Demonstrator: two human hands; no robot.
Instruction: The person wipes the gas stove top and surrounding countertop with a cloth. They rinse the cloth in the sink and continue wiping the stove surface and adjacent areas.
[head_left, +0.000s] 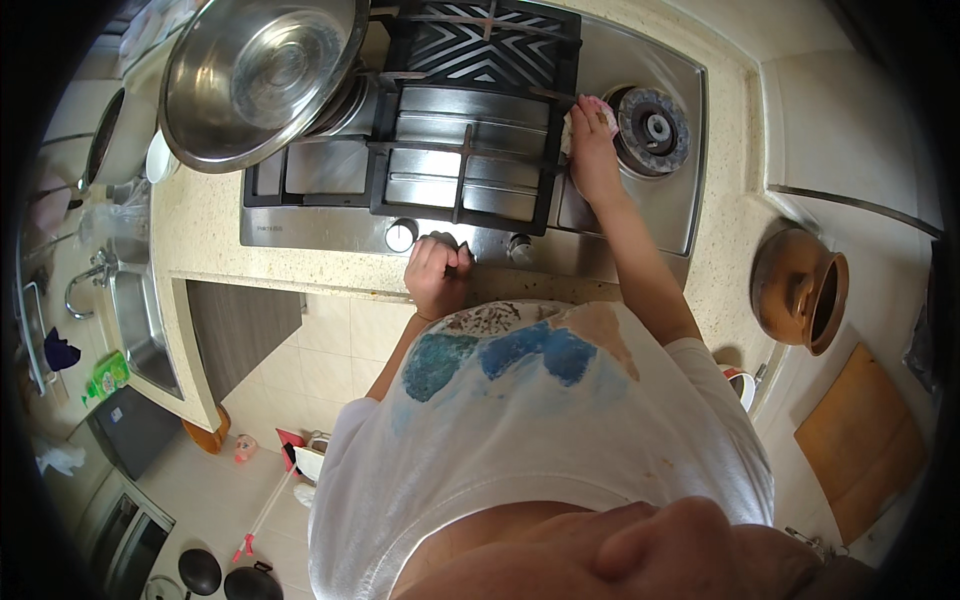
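Note:
My right hand (592, 154) presses a pinkish-white cloth (604, 112) onto the steel top of a gas cooktop (660, 214), just left of the bare right burner (654, 131). The cloth is partly hidden under the fingers. My left hand (435, 274) rests with curled fingers at the cooktop's front edge, between a left control knob (401, 236) and a right control knob (520, 248). Something dark shows by its fingers; whether it is held is unclear. Black pan-support grates (466, 150) lie stacked over the middle of the cooktop.
A large steel basin (281, 64) stands over the left burner. A brown glazed pot (787, 281) sits to the right, near a wooden board (862, 442). Leftward are a sink (142, 330), its faucet (86, 281) and a green soap bottle (109, 373). Dark pans (199, 571) lie at lower left.

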